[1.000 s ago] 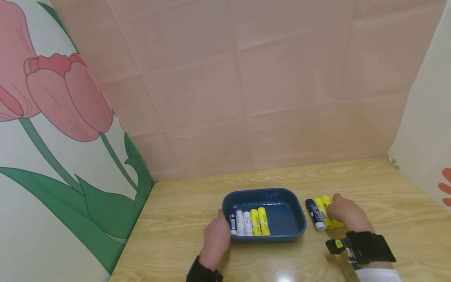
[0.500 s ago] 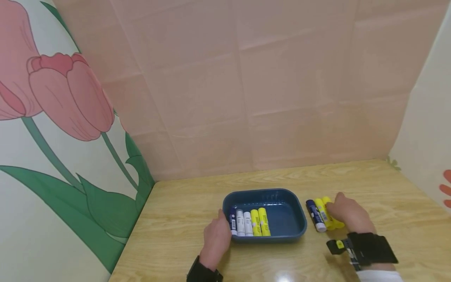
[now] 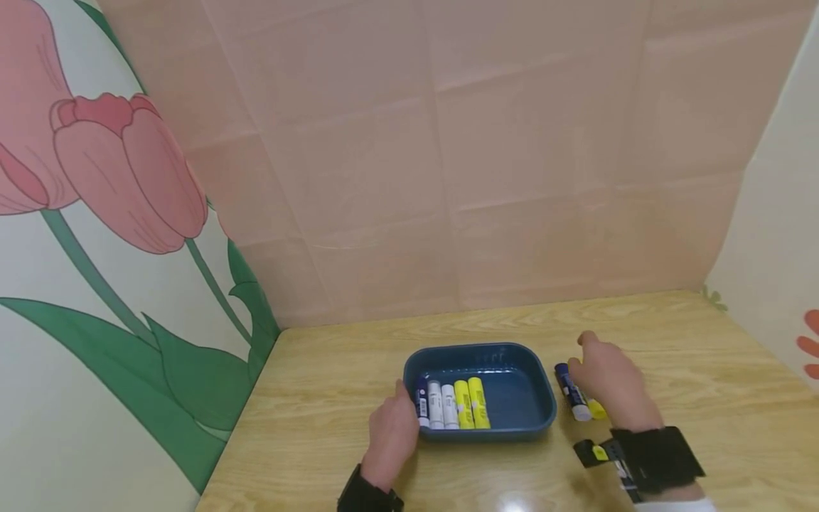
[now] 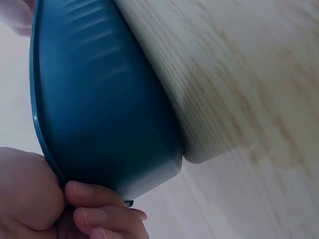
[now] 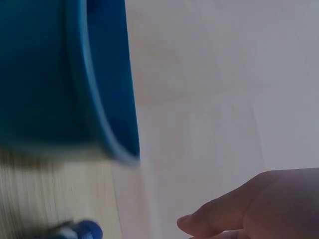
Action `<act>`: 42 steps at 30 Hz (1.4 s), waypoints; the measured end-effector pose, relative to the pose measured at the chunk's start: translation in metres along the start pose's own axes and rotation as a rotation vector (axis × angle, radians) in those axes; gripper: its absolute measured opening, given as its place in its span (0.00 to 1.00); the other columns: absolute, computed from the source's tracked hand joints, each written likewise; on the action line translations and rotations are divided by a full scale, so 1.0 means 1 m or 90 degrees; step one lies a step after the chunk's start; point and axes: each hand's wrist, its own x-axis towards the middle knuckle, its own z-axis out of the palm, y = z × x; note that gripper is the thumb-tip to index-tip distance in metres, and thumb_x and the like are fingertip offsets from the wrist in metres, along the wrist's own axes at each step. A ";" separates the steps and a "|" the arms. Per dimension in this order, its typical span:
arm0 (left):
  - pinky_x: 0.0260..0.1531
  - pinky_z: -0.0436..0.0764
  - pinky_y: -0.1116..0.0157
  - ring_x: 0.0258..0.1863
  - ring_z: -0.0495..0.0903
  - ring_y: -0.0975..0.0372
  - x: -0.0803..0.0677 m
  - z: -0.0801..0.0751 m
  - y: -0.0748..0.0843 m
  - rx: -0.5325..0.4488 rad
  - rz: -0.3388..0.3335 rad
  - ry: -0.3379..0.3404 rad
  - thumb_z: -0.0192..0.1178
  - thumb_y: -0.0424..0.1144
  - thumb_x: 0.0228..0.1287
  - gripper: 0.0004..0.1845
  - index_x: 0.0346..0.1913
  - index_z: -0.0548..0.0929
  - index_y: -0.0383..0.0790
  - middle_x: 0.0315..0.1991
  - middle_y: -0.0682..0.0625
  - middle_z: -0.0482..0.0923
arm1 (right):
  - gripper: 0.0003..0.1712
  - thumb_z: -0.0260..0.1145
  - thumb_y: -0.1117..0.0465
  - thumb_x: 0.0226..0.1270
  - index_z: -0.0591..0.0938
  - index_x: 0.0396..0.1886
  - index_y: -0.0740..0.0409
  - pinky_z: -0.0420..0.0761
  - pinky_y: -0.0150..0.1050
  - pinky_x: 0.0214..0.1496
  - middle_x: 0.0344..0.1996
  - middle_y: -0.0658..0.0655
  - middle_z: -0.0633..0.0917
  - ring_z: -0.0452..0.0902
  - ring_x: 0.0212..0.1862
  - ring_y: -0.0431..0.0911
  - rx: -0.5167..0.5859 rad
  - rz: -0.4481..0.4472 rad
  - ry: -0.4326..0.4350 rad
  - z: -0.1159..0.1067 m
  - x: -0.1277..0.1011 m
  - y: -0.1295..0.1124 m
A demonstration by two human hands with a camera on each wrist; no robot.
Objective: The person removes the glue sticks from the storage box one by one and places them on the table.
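Observation:
My left hand (image 3: 393, 427) grips the left end of a dark blue rectangular tray (image 3: 521, 432), fingers curled against its outer wall (image 4: 109, 99). Inside lie one dark purple glue stick (image 3: 423, 402), two white ones (image 3: 436, 405) and two yellow ones (image 3: 478, 403), side by side. To the tray's right, my right hand (image 3: 614, 377) hovers over loose glue sticks. A dark blue, white-ended one (image 3: 572, 391) and part of a yellow one (image 3: 596, 409) show beside it. The hand hides the rest, and I cannot tell whether its fingers hold one.
The wood-grain table (image 3: 333, 384) runs back to a pinkish covering sheet (image 3: 384, 213). A tulip-painted wall (image 3: 128, 178) borders it on the left, a pale wall (image 3: 780, 213) on the right. Black straps with cameras (image 3: 659, 455) circle the wrists.
My right hand has shifted left over the loose glue sticks, covering yellow ones that showed before. The left hand and tray have stayed in place.

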 end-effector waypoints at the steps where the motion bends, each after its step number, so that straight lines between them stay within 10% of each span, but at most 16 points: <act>1: 0.32 0.82 0.54 0.30 0.82 0.53 0.000 0.000 0.000 -0.001 0.001 -0.002 0.53 0.35 0.74 0.24 0.68 0.70 0.26 0.33 0.37 0.83 | 0.31 0.55 0.61 0.67 0.65 0.62 0.80 0.76 0.50 0.29 0.39 0.75 0.81 0.75 0.32 0.55 -0.003 -0.011 0.017 0.002 -0.001 -0.005; 13: 0.34 0.82 0.53 0.32 0.83 0.52 0.001 0.000 0.001 0.000 -0.004 -0.013 0.53 0.35 0.74 0.25 0.69 0.69 0.27 0.35 0.37 0.83 | 0.27 0.65 0.59 0.65 0.73 0.58 0.72 0.80 0.51 0.30 0.44 0.74 0.81 0.80 0.37 0.57 -0.015 -0.036 0.087 0.035 -0.008 -0.054; 42: 0.32 0.82 0.52 0.31 0.84 0.49 0.000 0.000 -0.001 -0.001 0.007 0.011 0.52 0.34 0.73 0.24 0.67 0.71 0.25 0.34 0.36 0.83 | 0.31 0.69 0.52 0.63 0.78 0.62 0.63 0.82 0.57 0.40 0.52 0.67 0.84 0.83 0.43 0.56 -0.053 -0.022 -0.069 0.105 0.002 -0.091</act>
